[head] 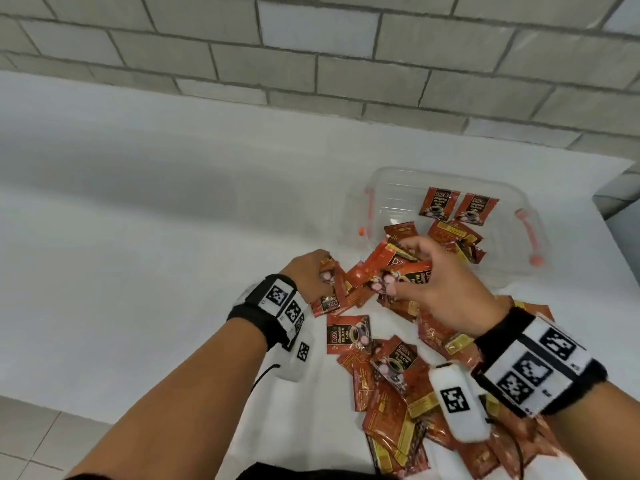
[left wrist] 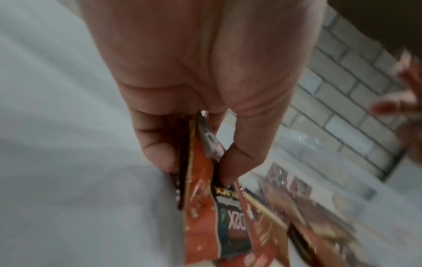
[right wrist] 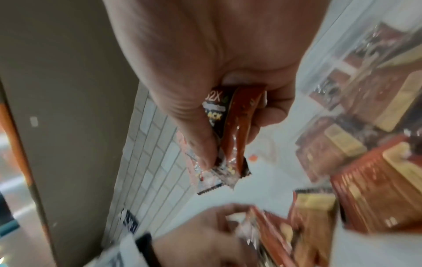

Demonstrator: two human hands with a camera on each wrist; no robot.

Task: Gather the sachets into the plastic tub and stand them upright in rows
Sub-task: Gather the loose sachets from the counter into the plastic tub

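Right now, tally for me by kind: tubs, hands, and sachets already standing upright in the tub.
Tub: 1
Hands: 2, left hand and right hand
Upright sachets: 2
Total: 5
Loose sachets overlap too much to count.

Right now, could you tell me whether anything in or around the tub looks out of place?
Yes. In the plastic tub only two sachets stand upright at the far wall; the others in the tub lie tumbled flat. Many loose sachets are still scattered on the white table outside it.
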